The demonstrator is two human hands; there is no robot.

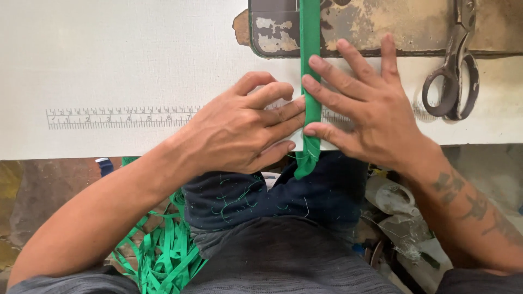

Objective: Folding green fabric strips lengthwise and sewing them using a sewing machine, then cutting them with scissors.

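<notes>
Left hand: our fingers curled, tips pressing the green strip.
Right hand: our grip open, flat on strip.
Desk: scissors lie near.

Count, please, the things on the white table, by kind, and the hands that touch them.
Green fabric strip: 1
Scissors: 1
Printed ruler scale: 1
Worn machine plate: 1
Hands pressing the strip, left hand and right hand: 2
Total: 6
</notes>
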